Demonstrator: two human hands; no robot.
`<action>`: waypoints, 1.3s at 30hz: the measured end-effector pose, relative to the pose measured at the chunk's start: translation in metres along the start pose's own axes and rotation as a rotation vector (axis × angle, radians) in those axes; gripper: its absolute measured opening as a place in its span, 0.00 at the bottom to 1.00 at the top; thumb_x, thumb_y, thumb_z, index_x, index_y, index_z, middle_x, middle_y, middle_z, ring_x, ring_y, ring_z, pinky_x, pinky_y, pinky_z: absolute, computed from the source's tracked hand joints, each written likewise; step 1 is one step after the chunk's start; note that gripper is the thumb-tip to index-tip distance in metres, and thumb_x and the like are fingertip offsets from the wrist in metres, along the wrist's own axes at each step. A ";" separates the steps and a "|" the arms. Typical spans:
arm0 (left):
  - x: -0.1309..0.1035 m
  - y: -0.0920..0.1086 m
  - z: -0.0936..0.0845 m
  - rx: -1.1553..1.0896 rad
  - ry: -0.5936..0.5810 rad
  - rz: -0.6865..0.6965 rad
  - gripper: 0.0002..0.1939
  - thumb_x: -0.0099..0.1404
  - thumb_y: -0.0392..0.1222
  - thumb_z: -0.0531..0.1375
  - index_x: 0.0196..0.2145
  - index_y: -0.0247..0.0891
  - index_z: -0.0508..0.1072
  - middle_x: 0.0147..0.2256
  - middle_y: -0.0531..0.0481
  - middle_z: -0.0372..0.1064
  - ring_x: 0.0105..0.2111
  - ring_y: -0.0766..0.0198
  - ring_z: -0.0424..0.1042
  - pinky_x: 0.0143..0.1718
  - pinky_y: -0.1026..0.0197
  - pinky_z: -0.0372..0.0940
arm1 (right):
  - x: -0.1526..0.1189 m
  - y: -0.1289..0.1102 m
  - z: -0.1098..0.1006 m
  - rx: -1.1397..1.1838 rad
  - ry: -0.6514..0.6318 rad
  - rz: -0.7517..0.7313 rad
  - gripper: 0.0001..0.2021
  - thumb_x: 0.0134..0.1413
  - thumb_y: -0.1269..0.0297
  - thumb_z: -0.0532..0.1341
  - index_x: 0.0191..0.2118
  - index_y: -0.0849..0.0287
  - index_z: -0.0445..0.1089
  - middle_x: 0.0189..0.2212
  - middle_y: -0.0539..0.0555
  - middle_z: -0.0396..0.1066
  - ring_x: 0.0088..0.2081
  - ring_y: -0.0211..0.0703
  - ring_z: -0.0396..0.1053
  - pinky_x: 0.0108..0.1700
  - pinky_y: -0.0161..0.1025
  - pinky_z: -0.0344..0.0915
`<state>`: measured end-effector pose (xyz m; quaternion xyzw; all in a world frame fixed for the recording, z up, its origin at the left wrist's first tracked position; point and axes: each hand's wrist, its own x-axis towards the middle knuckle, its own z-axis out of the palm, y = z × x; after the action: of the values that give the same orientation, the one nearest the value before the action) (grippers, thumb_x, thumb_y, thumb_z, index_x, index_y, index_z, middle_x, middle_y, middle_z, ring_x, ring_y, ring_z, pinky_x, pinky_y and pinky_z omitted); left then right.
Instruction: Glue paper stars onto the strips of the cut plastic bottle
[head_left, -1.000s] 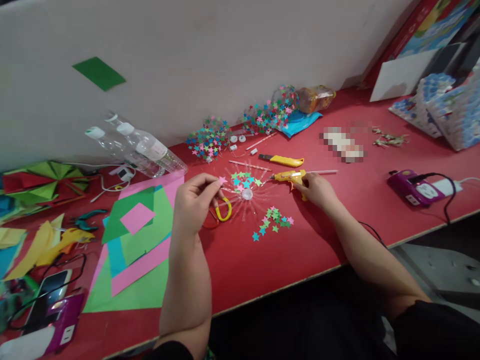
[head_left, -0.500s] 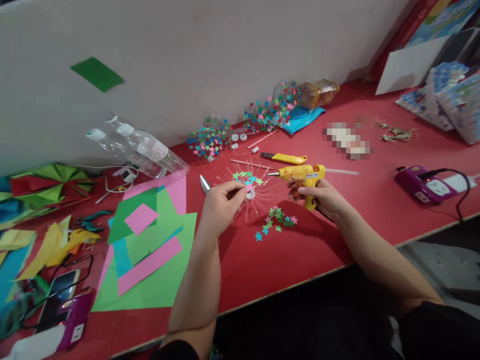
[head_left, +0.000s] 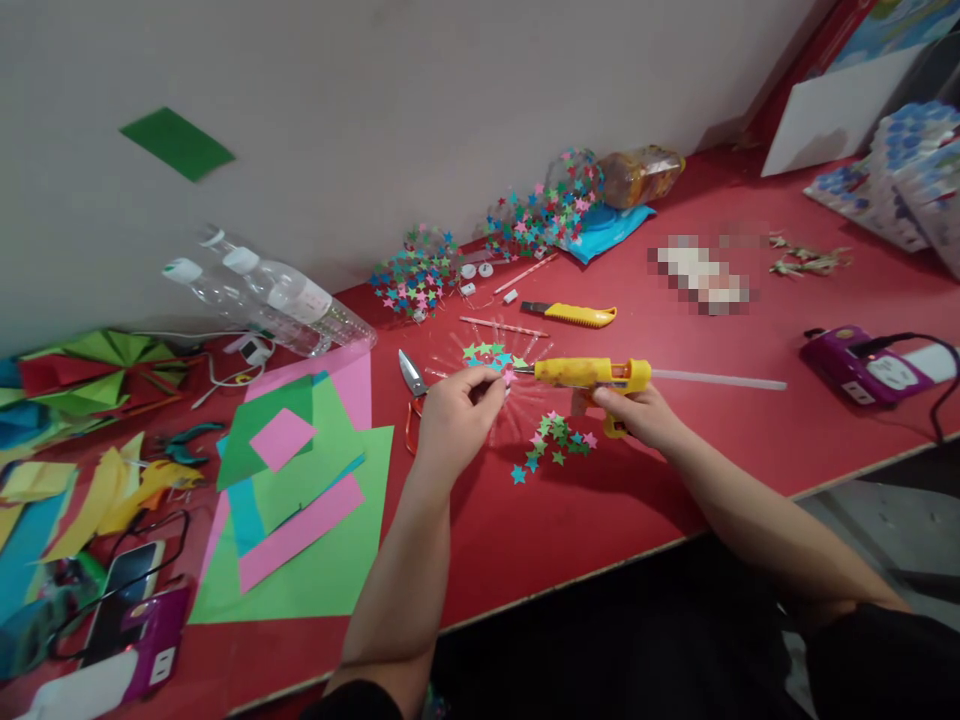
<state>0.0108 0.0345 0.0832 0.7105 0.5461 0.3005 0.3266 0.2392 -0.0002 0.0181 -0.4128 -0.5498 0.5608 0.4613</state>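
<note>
My right hand [head_left: 637,408] is closed around the handle of a yellow glue gun [head_left: 574,373], with a long clear glue stick [head_left: 720,379] sticking out of its back. The nozzle points left and meets, or nearly meets, a small pink star [head_left: 509,376] pinched between the thumb and fingers of my left hand [head_left: 466,412]. Under the star and my fingertips spreads a clear plastic piece [head_left: 501,425] cut into thin radiating strips. Several green and blue stars [head_left: 486,352] sit on its far strips. A loose heap of paper stars [head_left: 556,436] lies nearer me on the red table.
Scissors [head_left: 411,375] lie left of my left hand, and a yellow utility knife [head_left: 579,315] beyond the glue gun. Star-covered decorations [head_left: 416,275] stand by the wall. Coloured paper sheets [head_left: 300,530] and plastic bottles [head_left: 289,300] are at left, a purple power socket [head_left: 847,368] at right.
The glue gun has moved left and slightly down, bringing its nozzle to the pink star. My left hand has shifted slightly right. More of the scissors shows.
</note>
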 end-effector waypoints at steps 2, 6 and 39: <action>0.000 -0.001 0.001 0.002 0.003 -0.010 0.09 0.61 0.40 0.57 0.23 0.39 0.70 0.20 0.55 0.64 0.21 0.68 0.62 0.24 0.65 0.56 | -0.001 0.000 0.000 -0.050 0.027 0.026 0.20 0.53 0.45 0.60 0.30 0.60 0.71 0.26 0.53 0.72 0.30 0.40 0.69 0.34 0.38 0.66; 0.000 0.000 0.002 -0.004 -0.001 -0.020 0.10 0.61 0.40 0.57 0.23 0.39 0.69 0.19 0.56 0.62 0.21 0.69 0.60 0.24 0.64 0.56 | -0.003 0.000 0.002 -0.081 0.048 0.075 0.21 0.51 0.44 0.61 0.28 0.60 0.70 0.23 0.51 0.68 0.25 0.36 0.64 0.27 0.34 0.61; -0.003 0.002 0.001 -0.041 -0.017 0.000 0.10 0.62 0.41 0.56 0.23 0.39 0.68 0.19 0.56 0.61 0.20 0.69 0.60 0.22 0.65 0.54 | -0.001 0.001 0.003 -0.153 0.058 0.000 0.17 0.53 0.48 0.60 0.28 0.58 0.71 0.20 0.49 0.61 0.27 0.39 0.63 0.28 0.34 0.61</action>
<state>0.0124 0.0308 0.0842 0.7062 0.5371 0.3057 0.3456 0.2364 -0.0016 0.0172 -0.4629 -0.5777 0.5048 0.4440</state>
